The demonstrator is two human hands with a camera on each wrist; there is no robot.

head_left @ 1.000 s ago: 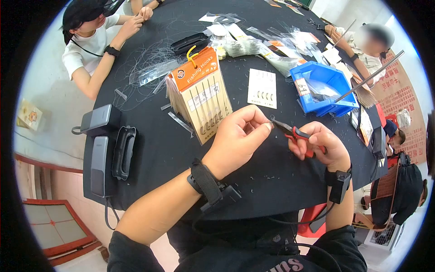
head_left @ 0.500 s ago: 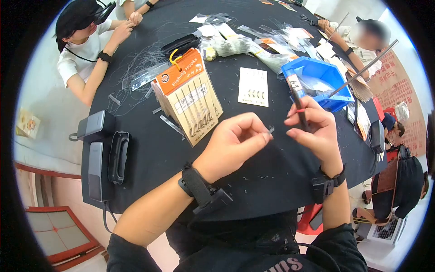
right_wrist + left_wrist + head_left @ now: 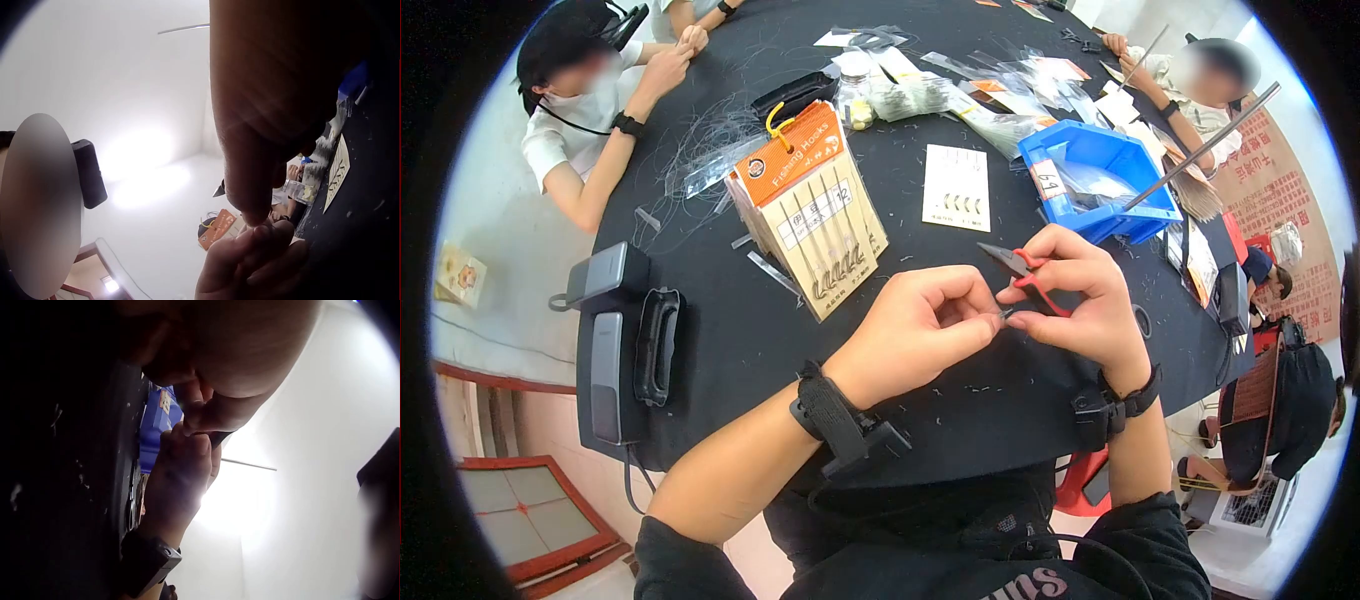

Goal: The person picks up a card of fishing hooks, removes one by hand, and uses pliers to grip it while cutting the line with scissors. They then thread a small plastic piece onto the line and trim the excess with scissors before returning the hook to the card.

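We see that the right hand [image 3: 1090, 310] has come in to the left hand [image 3: 925, 325]: half a second ago there was a gap between them, with the pliers [image 3: 1028, 264] raised nearly upright, and a second ago the tool's tip was right at the left fingertips. Now the thumb and fingers of both hands meet, as the wrist views also show, while the pliers point up and away from that spot, their red handles lying among the right fingers. We judge that the work has passed from the tool to the bare fingertips, with the pliers kept in the hand rather than put down.

The left thumb and forefinger are together, pinching a small piece [image 3: 1006, 312] where the hands meet; it is too tiny and too covered for us to tell its shape. The right hand is curled about the pliers, its thumb and a fingertip at the same small piece.

Beyond the hands, the card [image 3: 941, 178] lies flat on the black tablecloth [image 3: 740, 360] and still bears four hooks [image 3: 963, 205], so we see no change there. The stack of hook cards [image 3: 805, 220] stands to its left, and the blue bin [image 3: 1138, 228] to its right.
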